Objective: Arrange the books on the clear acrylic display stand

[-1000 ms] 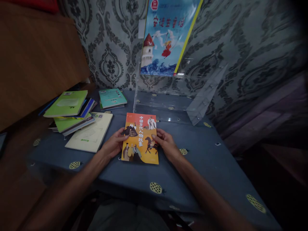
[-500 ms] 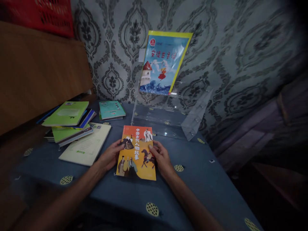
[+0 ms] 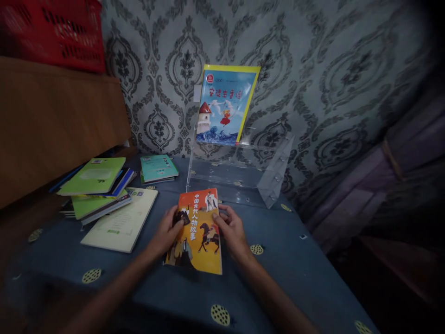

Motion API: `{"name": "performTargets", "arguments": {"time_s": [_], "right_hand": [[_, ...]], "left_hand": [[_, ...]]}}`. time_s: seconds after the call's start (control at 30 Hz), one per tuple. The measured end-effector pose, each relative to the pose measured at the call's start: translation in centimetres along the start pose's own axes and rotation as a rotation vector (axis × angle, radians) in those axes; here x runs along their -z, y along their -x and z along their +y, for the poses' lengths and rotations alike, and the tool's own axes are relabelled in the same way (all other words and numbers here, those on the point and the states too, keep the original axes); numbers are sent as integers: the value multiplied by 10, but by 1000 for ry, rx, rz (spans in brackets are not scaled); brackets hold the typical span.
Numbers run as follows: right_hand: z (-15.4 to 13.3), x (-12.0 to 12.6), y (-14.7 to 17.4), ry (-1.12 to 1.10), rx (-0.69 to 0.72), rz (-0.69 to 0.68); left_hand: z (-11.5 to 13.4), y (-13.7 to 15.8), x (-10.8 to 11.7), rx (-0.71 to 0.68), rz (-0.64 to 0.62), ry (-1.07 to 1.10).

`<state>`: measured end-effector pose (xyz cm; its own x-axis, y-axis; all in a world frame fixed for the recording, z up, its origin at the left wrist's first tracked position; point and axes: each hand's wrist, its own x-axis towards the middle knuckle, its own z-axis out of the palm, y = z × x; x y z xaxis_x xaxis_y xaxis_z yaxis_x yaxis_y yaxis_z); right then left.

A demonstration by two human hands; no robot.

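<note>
An orange and yellow book (image 3: pixel 200 236) with Chinese lettering and painted figures on its cover is held between both hands, front side up, above the table. My left hand (image 3: pixel 167 232) grips its left edge, thumb on the cover and fingers mostly hidden underneath. On the opposite edge, my right hand (image 3: pixel 232 229) holds it the same way. Behind the book stands a clear acrylic tiered rack (image 3: pixel 274 178). A blue book with a yellow border (image 3: pixel 222 106) leans on the rack's top tier.
A stack of books (image 3: pixel 93 175) and a cream book (image 3: pixel 120 222) lie to the left. Further back are teal books (image 3: pixel 159 168). A wooden cabinet (image 3: pixel 62 125) bears a red basket (image 3: pixel 69 35). Patterned wallpaper rises behind the blue tablecloth (image 3: pixel 278 278); a curtain (image 3: pixel 392 181) hangs at right.
The view has tilted up a little, so the scene sits lower. The book has turned slightly, and my left thumb reaches further onto its cover. Both hands keep hold.
</note>
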<state>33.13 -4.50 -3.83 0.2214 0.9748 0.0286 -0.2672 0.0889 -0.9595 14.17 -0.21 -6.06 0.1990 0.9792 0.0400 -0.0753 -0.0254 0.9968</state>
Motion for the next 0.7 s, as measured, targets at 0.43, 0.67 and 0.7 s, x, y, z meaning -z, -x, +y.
{"name": "performTargets", "arguments": {"time_s": [0.43,0.67,0.7], "right_hand": [[9,-34,13,335,264,-259],[-14,-39,28,518,504,-442],[-14,-36,31,588,525,-464]], "left_hand": [[87,16,7,8,-509,-23],[67,13,40,359,-432,322],[59,12,41,388,-433,336]]}}
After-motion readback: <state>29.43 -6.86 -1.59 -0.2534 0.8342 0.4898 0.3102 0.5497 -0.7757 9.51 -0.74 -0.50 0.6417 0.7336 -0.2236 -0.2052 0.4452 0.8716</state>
